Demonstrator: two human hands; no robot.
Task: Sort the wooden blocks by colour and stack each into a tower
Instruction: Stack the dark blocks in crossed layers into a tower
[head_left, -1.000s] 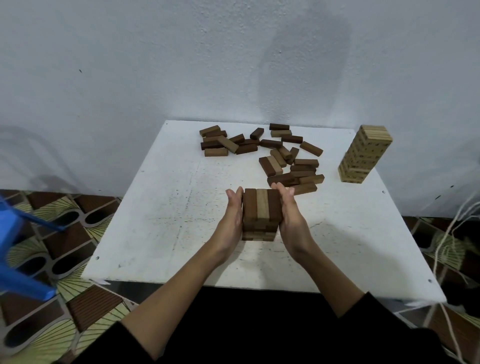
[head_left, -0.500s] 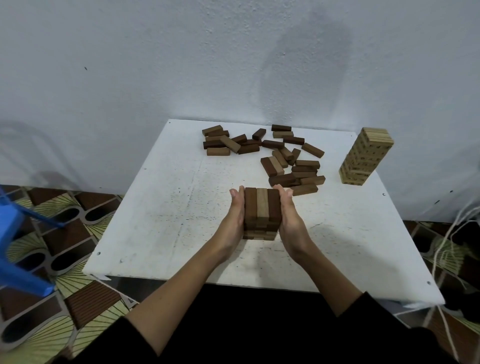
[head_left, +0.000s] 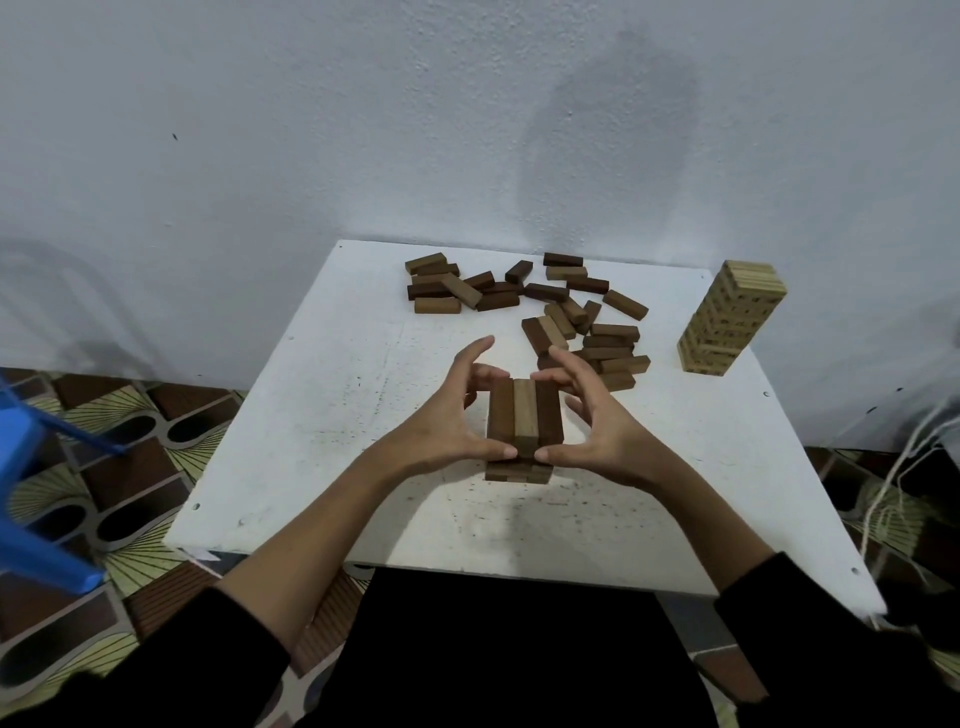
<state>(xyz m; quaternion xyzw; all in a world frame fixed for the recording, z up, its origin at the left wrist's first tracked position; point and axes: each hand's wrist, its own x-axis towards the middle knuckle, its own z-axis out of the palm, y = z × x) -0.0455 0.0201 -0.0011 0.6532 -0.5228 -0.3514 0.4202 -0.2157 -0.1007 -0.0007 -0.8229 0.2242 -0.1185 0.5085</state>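
Observation:
A short tower of dark brown blocks (head_left: 524, 415) stands on the white table (head_left: 332, 415), near its middle. Its top layer is three blocks side by side, the middle one paler. My left hand (head_left: 441, 421) and my right hand (head_left: 597, 431) cup the tower from either side. Both thumbs press its near face and the curled fingers reach round its far end. My left index finger sticks up free. A pile of loose brown blocks (head_left: 571, 312) lies scattered behind the tower. A finished tower of light blocks (head_left: 732, 317) stands at the table's right edge.
The table stands against a pale wall. A blue plastic stool (head_left: 31, 519) is on the patterned floor to the left. Pale cords (head_left: 893, 483) hang off the table's right side.
My hands were pressed flat against the tower's left and right sides. They have turned, so that thumbs now sit on its near face and fingers on its far end.

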